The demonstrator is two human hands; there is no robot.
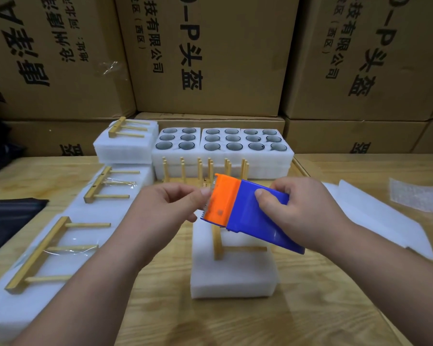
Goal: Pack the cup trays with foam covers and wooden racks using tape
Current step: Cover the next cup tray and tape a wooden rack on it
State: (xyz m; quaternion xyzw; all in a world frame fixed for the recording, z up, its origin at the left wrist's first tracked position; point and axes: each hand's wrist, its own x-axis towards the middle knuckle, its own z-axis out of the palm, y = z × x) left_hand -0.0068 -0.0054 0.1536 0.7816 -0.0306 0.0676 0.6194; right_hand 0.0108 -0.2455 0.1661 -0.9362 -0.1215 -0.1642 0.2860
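Observation:
My right hand [301,208] grips a blue and orange tape dispenser [245,212] above the table's middle. My left hand [170,203] pinches the clear tape end at the dispenser's toothed orange edge. Below them lies a white foam-covered tray [233,275] with a wooden rack [220,245] on top, partly hidden by the dispenser. At the left lie three more foam packs, each with a wooden rack [39,253] taped on. Open foam cup trays [223,156] with dark cups stand at the back, several upright wooden racks [205,168] in front of them.
Big cardboard boxes [210,53] wall off the back. Loose foam sheets [375,216] and a bubble-wrap piece [418,196] lie at the right. A black bag [8,218] is at the left edge. The wooden table [310,308] shows bare at the front right.

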